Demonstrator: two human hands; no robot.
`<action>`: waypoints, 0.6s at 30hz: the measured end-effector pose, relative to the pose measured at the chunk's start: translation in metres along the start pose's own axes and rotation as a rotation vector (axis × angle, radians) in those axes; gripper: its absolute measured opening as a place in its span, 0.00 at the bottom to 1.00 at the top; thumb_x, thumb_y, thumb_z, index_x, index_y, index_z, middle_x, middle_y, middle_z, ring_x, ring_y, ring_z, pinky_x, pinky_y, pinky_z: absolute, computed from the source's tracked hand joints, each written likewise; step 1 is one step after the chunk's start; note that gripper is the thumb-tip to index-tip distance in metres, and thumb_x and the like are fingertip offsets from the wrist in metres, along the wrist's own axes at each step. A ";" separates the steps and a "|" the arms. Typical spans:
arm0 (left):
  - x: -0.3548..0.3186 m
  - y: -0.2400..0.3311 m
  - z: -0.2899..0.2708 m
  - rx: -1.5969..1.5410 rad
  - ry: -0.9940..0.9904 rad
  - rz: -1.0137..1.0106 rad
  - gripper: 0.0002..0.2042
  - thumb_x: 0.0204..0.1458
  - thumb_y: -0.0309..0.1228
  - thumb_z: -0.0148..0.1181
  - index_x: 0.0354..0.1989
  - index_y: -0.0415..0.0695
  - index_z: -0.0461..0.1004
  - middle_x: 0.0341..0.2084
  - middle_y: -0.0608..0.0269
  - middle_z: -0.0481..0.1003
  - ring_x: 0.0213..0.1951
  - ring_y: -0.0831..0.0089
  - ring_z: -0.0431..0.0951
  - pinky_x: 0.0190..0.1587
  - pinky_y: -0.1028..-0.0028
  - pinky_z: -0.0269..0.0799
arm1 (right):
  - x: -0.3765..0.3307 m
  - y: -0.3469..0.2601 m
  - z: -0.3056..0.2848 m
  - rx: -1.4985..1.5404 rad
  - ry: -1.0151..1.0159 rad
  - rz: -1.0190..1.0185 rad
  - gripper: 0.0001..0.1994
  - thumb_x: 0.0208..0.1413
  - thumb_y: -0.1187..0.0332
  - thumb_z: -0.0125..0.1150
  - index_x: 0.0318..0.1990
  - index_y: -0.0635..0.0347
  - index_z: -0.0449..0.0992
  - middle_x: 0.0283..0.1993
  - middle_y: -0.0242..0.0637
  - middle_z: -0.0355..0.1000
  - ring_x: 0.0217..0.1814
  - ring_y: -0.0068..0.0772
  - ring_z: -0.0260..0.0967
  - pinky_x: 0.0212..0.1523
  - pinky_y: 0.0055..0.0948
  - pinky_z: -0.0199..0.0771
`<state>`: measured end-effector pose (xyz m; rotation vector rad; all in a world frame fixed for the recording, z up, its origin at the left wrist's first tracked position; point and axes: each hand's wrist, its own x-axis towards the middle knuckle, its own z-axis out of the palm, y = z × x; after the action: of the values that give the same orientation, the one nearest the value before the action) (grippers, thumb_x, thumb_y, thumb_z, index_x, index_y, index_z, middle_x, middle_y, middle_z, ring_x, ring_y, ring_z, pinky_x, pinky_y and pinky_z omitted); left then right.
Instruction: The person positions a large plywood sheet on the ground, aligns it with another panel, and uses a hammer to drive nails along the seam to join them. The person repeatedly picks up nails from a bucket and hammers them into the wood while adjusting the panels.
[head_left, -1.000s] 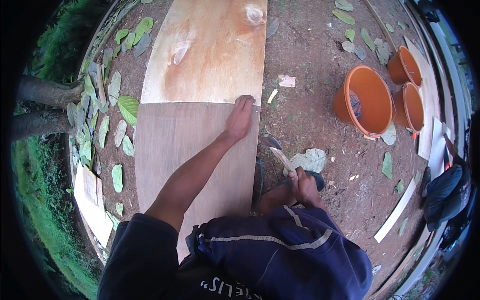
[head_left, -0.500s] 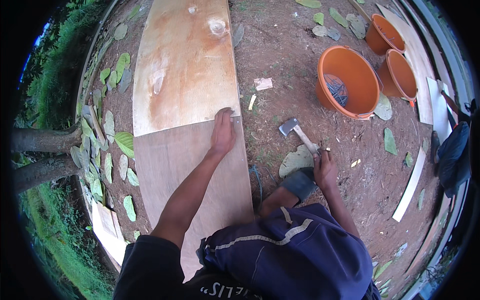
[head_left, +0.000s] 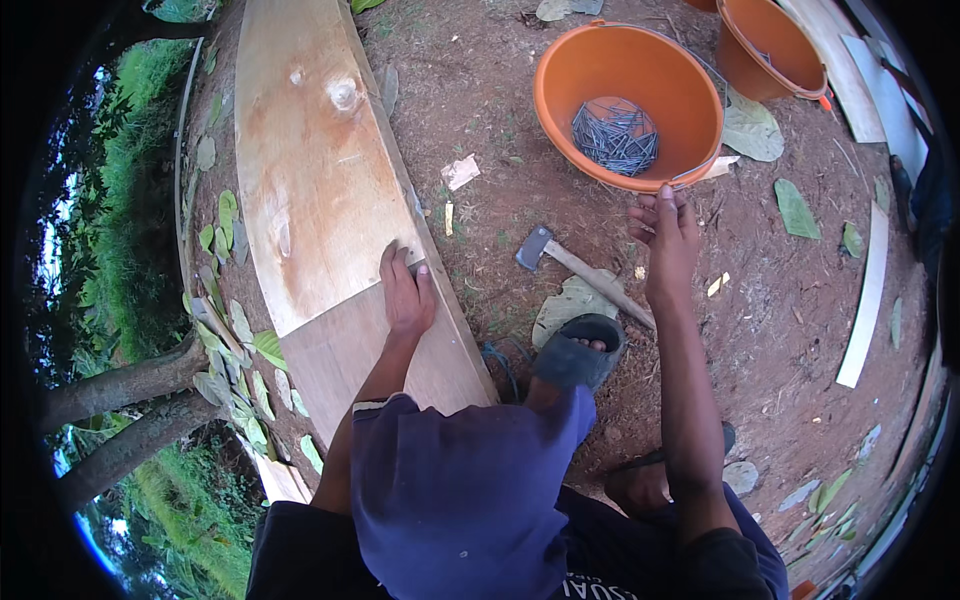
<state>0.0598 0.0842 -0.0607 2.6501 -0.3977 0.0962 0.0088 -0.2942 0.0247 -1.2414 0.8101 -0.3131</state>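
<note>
My left hand (head_left: 408,297) lies with fingers outstretched on a long plywood panel (head_left: 330,180), across the seam between its pale sheet and a browner one. At the near rim of a large orange bucket (head_left: 690,90), my right hand (head_left: 670,235) has its fingertips closed on the edge, beside the wire handle's end. Inside that bucket is a heap of loose nails (head_left: 615,138). A hatchet (head_left: 585,270) with a wooden handle rests on the ground between the panel and my right forearm, touched by neither hand.
A second orange bucket (head_left: 760,60) stands beyond the first, and part of another shows at the top edge. My sandalled foot (head_left: 580,352) is beside the panel. Wood strips (head_left: 865,300) and large leaves (head_left: 797,208) lie to the right; tree trunks (head_left: 125,385) stand left.
My right hand has let go of the hatchet, now lying on the ground, and has reached forward to the bucket's rim. My left hand stays on the panel near the seam. The view has shifted.
</note>
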 end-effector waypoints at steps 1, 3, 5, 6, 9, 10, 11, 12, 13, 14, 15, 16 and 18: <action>0.000 0.000 -0.001 -0.019 -0.008 -0.007 0.23 0.65 0.33 0.48 0.62 0.28 0.59 0.65 0.33 0.57 0.67 0.38 0.57 0.69 0.50 0.54 | 0.003 0.004 0.001 0.011 -0.030 0.003 0.18 0.71 0.54 0.52 0.53 0.61 0.71 0.48 0.39 0.76 0.48 0.27 0.75 0.44 0.29 0.75; 0.003 0.002 0.000 -0.023 -0.015 0.009 0.23 0.65 0.33 0.47 0.62 0.28 0.59 0.64 0.32 0.57 0.66 0.37 0.57 0.69 0.49 0.54 | 0.011 0.019 0.001 0.044 -0.072 -0.012 0.16 0.69 0.57 0.56 0.52 0.60 0.72 0.44 0.36 0.76 0.44 0.25 0.75 0.43 0.26 0.74; 0.005 0.003 0.004 -0.004 -0.033 0.020 0.23 0.67 0.35 0.45 0.62 0.27 0.59 0.65 0.31 0.56 0.66 0.37 0.57 0.68 0.49 0.54 | 0.012 0.031 0.004 0.044 -0.149 -0.083 0.15 0.69 0.61 0.57 0.53 0.63 0.70 0.46 0.36 0.75 0.45 0.27 0.75 0.46 0.27 0.73; 0.008 0.002 0.006 0.012 -0.043 0.033 0.24 0.67 0.36 0.45 0.62 0.27 0.59 0.65 0.31 0.56 0.66 0.37 0.57 0.68 0.49 0.54 | 0.013 0.038 0.006 0.044 -0.190 -0.118 0.15 0.69 0.63 0.57 0.54 0.64 0.70 0.47 0.36 0.74 0.46 0.27 0.74 0.47 0.27 0.73; 0.002 0.001 -0.002 0.076 -0.064 0.016 0.25 0.68 0.38 0.43 0.62 0.27 0.58 0.66 0.32 0.55 0.67 0.38 0.57 0.68 0.49 0.54 | 0.004 0.062 0.014 -0.230 -0.468 -0.091 0.14 0.64 0.64 0.63 0.49 0.65 0.72 0.39 0.38 0.77 0.39 0.29 0.77 0.42 0.31 0.76; -0.003 0.001 -0.012 0.105 -0.060 0.002 0.24 0.68 0.38 0.43 0.62 0.27 0.58 0.66 0.32 0.55 0.67 0.38 0.57 0.68 0.49 0.54 | -0.001 0.064 0.020 -0.339 -0.613 -0.062 0.14 0.63 0.64 0.64 0.47 0.66 0.73 0.37 0.39 0.78 0.38 0.30 0.77 0.41 0.32 0.77; 0.000 0.001 -0.009 0.111 -0.067 0.009 0.24 0.69 0.38 0.43 0.63 0.27 0.58 0.66 0.32 0.55 0.66 0.37 0.57 0.68 0.49 0.54 | -0.001 0.070 0.021 -0.339 -0.655 -0.103 0.12 0.64 0.64 0.64 0.46 0.65 0.74 0.36 0.37 0.77 0.36 0.27 0.75 0.39 0.30 0.75; 0.000 0.002 -0.006 0.120 -0.074 0.011 0.24 0.69 0.37 0.42 0.63 0.27 0.58 0.65 0.32 0.55 0.66 0.37 0.57 0.68 0.49 0.54 | -0.002 0.078 0.024 -0.338 -0.703 -0.143 0.11 0.64 0.64 0.64 0.44 0.64 0.74 0.35 0.35 0.76 0.35 0.24 0.73 0.36 0.28 0.74; 0.001 0.002 -0.004 0.139 -0.076 0.022 0.24 0.69 0.37 0.42 0.63 0.26 0.58 0.65 0.31 0.56 0.66 0.37 0.58 0.67 0.49 0.55 | -0.004 0.085 0.027 -0.326 -0.749 -0.183 0.11 0.64 0.64 0.64 0.43 0.63 0.75 0.34 0.33 0.75 0.33 0.21 0.71 0.34 0.26 0.72; 0.001 0.003 -0.006 0.145 -0.070 0.019 0.24 0.70 0.38 0.43 0.63 0.26 0.58 0.65 0.31 0.56 0.66 0.37 0.58 0.68 0.49 0.55 | -0.005 0.092 0.033 -0.324 -0.770 -0.172 0.10 0.64 0.65 0.64 0.42 0.63 0.75 0.34 0.34 0.75 0.33 0.21 0.72 0.34 0.26 0.72; -0.002 0.003 -0.011 0.153 -0.064 0.012 0.25 0.70 0.38 0.43 0.63 0.26 0.57 0.65 0.31 0.56 0.66 0.37 0.58 0.68 0.49 0.55 | -0.004 0.099 0.042 -0.323 -0.796 -0.160 0.10 0.63 0.65 0.65 0.42 0.63 0.75 0.34 0.34 0.75 0.33 0.21 0.72 0.34 0.26 0.73; -0.003 0.008 -0.015 0.155 -0.061 0.015 0.25 0.70 0.38 0.43 0.63 0.26 0.57 0.65 0.31 0.56 0.66 0.36 0.58 0.68 0.49 0.55 | -0.002 0.101 0.049 -0.323 -0.809 -0.150 0.10 0.63 0.65 0.65 0.41 0.63 0.75 0.34 0.35 0.75 0.33 0.21 0.72 0.33 0.26 0.73; -0.031 0.022 -0.023 0.208 -0.031 -0.107 0.26 0.71 0.40 0.42 0.65 0.27 0.56 0.66 0.30 0.55 0.67 0.37 0.58 0.68 0.49 0.55 | -0.003 0.108 0.066 -0.282 -0.793 -0.093 0.10 0.63 0.65 0.64 0.41 0.63 0.75 0.34 0.34 0.76 0.33 0.20 0.72 0.34 0.25 0.73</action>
<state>0.0239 0.0837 -0.0347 2.8748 -0.2678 0.0656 0.0300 -0.2097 -0.0671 -1.5121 0.1093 0.2311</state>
